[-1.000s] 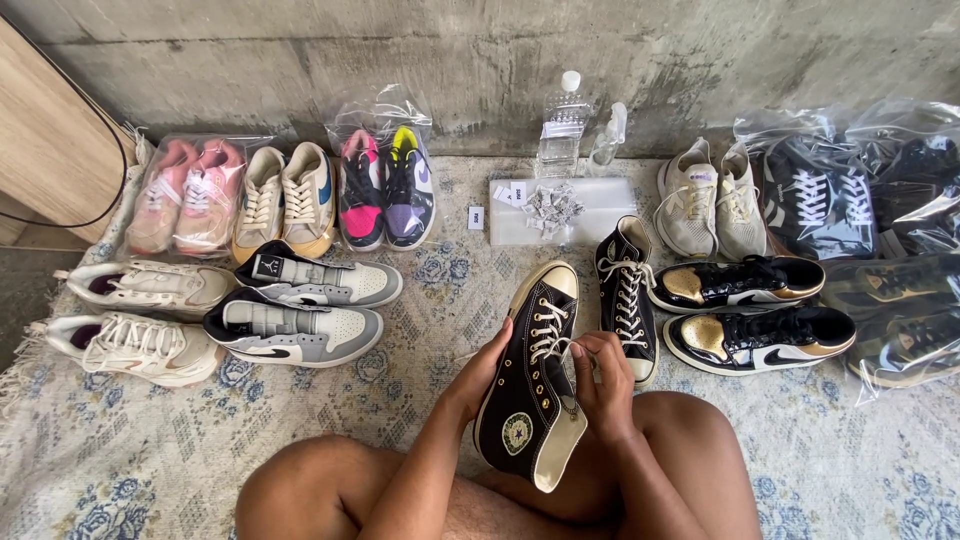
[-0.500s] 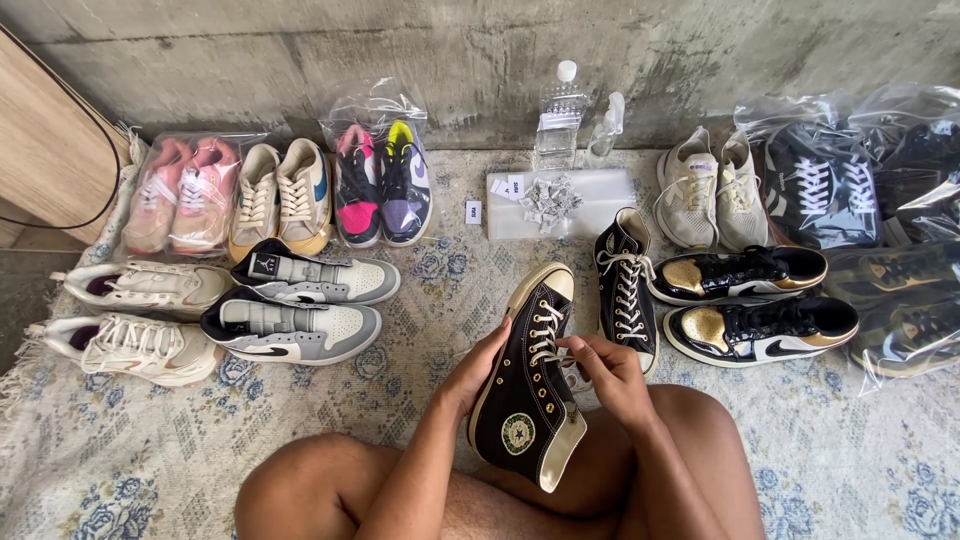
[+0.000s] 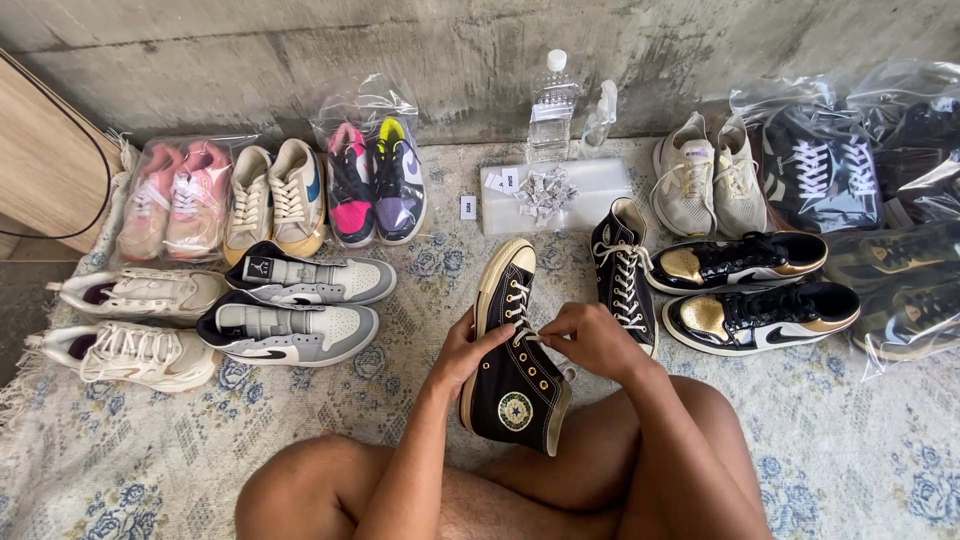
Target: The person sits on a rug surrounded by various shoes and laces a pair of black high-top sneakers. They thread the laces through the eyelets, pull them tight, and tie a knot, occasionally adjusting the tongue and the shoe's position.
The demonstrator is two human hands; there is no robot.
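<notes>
Hands on a black high-top over a patterned rug (image 3: 130, 470).

Rows of shoes lie around on the rug. The black high-top (image 3: 515, 350) is propped upright between the person's knees. The left hand (image 3: 462, 352) cups its side, fingers curled together; the right hand (image 3: 588, 338) pinches the white lace (image 3: 522, 332) at mid-shoe.

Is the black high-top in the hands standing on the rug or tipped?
Tipped. The black high-top is tilted, toe pointing away, its side patch facing up. The left hand steadies its side; the right hand pinches the laces.
</notes>
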